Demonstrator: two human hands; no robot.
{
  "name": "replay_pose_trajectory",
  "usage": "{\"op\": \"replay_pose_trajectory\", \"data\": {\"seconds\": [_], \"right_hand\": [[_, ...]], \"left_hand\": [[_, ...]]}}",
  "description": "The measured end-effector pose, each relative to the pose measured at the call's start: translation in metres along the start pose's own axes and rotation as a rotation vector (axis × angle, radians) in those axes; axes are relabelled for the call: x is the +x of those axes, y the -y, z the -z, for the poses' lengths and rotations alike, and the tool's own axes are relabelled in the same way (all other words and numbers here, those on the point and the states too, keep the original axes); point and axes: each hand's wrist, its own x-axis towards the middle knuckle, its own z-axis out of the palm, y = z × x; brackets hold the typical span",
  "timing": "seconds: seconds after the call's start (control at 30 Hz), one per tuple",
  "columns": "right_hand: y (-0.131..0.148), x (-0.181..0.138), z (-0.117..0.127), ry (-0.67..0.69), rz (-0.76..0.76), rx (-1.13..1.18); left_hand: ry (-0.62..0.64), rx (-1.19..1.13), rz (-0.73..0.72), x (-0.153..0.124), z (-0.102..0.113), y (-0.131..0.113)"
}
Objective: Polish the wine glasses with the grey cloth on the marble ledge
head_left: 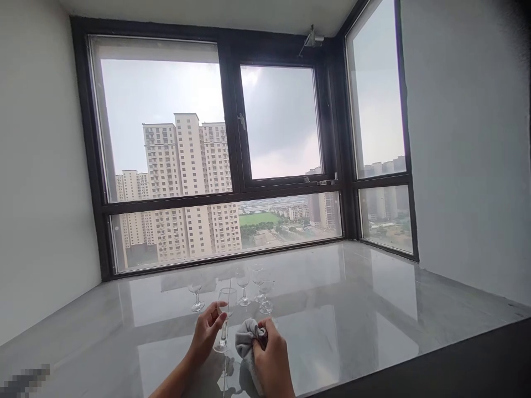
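Clear stemmed glass: upright, near centre, on or just above the glossy grey slab (contact unclear from here). Left hand pinches its bowl; right hand clamped on crumpled grey cloth. Likely light, slippery, brittle; grip low on the bowl.

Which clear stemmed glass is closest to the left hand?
The clear stemmed glass in front, at the left hand; the other clear stemmed glasses stand farther back.

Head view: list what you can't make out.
All in the head view:
Gray cloth: partly hidden by the right hand.
Left hand: palm turned away from the camera.
Rear glasses: any smudges too small to see.
Dark object, lower left: pixelated, cut off by the edge.
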Motion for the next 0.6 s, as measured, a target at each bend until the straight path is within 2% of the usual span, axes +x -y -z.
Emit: {"op": "replay_pose_trajectory", "data": {"seconds": [0.1,0.23,0.4,0.6], "right_hand": [[0.001,-0.002,-0.005,0.012,0.035,0.037],[0.005,-0.003,-0.005,0.008,0.089,0.12],[0.003,-0.003,-0.004,-0.003,0.095,0.224],[-0.01,0.003,0.001,-0.215,0.046,0.187]], "left_hand": [[0.044,-0.105,0.089,0.001,-0.002,0.005],[0.091,-0.157,0.112,0.003,-0.006,0.011],[0.047,-0.079,0.12,0.005,-0.007,0.009],[0.007,0.056,0.072,0.005,-0.006,0.004]]}}
